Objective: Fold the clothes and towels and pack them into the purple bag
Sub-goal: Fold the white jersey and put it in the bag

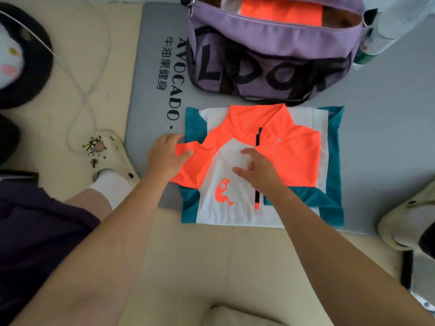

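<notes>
A partly folded sports top [289,147] in orange, white and teal lies flat on the grey mat [160,67], its collar toward the purple bag [270,60]. My left hand [164,156] grips the orange left sleeve [190,165], thumb over the cloth at the top's left edge. Over the white chest panel, beside the black zip, my right hand [256,170] rests with spread, slightly bent fingers. The bag stands open behind the top, with an orange folded garment [282,12] inside it.
My left foot in a white sock and cream clog [113,158] stands left of the mat, on the beige floor. A white cable [94,74] loops past it. A dark round cushion [26,60] lies far left. Another cream shoe [404,222] sits at the right edge.
</notes>
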A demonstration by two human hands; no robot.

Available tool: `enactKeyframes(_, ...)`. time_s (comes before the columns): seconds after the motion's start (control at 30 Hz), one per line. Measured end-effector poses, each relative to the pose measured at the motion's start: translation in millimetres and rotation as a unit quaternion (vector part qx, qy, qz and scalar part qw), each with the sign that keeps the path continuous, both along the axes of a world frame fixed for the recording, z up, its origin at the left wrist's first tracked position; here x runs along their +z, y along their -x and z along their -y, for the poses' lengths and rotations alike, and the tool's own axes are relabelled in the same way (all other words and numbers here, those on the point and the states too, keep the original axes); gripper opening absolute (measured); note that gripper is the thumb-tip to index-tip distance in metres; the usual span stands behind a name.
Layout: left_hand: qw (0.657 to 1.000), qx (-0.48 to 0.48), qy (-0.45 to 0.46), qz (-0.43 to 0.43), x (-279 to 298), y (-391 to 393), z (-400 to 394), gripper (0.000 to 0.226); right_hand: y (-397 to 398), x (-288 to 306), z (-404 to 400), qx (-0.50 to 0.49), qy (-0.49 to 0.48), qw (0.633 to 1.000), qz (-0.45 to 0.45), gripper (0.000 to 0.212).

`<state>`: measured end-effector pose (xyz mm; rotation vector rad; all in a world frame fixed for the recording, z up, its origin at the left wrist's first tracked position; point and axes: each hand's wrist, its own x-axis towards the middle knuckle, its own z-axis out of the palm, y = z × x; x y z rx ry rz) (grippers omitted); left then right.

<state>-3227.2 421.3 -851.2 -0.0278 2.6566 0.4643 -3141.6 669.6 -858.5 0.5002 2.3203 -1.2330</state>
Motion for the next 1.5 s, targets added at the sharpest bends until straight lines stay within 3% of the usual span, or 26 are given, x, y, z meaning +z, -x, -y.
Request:
enactKeyframes(0.13,0.999,0.006,0.041,0.008,-3.8,6.9,23.1,0.051,0.6,-8.6,4.1,-0.007,-0.016,1.000,-0.008,0.051)
enactKeyframes(0.27,0.992,0.022,0.055,0.109,-3.7,6.8,31.7,0.027,3.5,-7.6,5.8,-0.002,-0.021,1.000,-0.001,0.049)
enactKeyframes(0.4,0.986,0.036,-0.025,0.162,7.7,12.6,32.8,0.042,8.7,1.0,19.3,0.003,-0.067,0.998,-0.020,0.034)
enactKeyframes(0.5,0.970,0.024,-0.096,0.221,26.5,19.1,19.6,0.031,11.8,15.3,36.9,-0.070,0.059,0.996,0.010,0.020)
enactKeyframes(0.57,0.931,0.040,-0.199,0.303,40.8,17.5,0.0,0.019,13.7,23.1,44.8,-0.140,0.209,0.964,0.085,0.037)
enactKeyframes(0.6,0.894,0.060,-0.259,0.361,48.2,15.7,-10.2,0.021,14.5,25.8,45.5,-0.164,0.255,0.945,0.124,0.046)
enactKeyframes(0.67,0.826,0.080,-0.352,0.434,57.1,13.3,-25.1,0.024,12.3,25.7,40.0,-0.192,0.289,0.921,0.178,0.058)
enactKeyframes(0.7,0.816,0.088,-0.376,0.430,57.8,13.0,-29.5,0.026,8.9,24.4,35.3,-0.196,0.286,0.918,0.191,0.058)
enactKeyframes(0.83,0.890,0.154,-0.332,0.272,39.9,7.0,-35.8,0.018,-7.3,18.7,16.9,-0.196,0.212,0.941,0.176,0.061)
enactKeyframes(0.9,0.924,0.159,-0.274,0.213,24.2,-2.7,-38.4,0.018,-11.8,15.1,13.3,-0.196,0.160,0.957,0.144,0.042)
enactKeyframes(1.0,0.960,0.085,-0.226,0.142,6.7,-14.9,-41.9,0.045,-13.4,10.1,10.5,-0.184,0.059,0.975,0.111,0.024)
enactKeyframes(1.1,0.979,-0.013,-0.168,0.116,-1.9,-12.8,-47.0,0.051,-13.1,8.4,5.5,-0.150,0.025,0.980,0.130,0.011)
enactKeyframes(1.23,0.994,-0.066,-0.073,0.048,-10.5,2.4,-49.8,0.022,-2.8,9.6,-12.3,-0.160,0.046,0.982,0.087,0.007)
enactKeyframes(1.27,0.995,-0.061,-0.072,0.026,-11.7,6.3,-49.2,0.018,1.8,9.8,-16.4,-0.179,0.047,0.980,0.068,0.003)
enactKeyframes(1.37,0.993,-0.033,-0.113,0.005,-11.9,13.2,-46.4,0.010,13.2,6.7,-22.7,-0.251,0.065,0.964,0.059,0.019)
enactKeyframes(1.5,0.990,0.015,-0.140,0.021,-8.7,2.4,-44.3,0.020,10.9,-0.6,-16.9,-0.183,0.021,0.979,0.092,0.021)
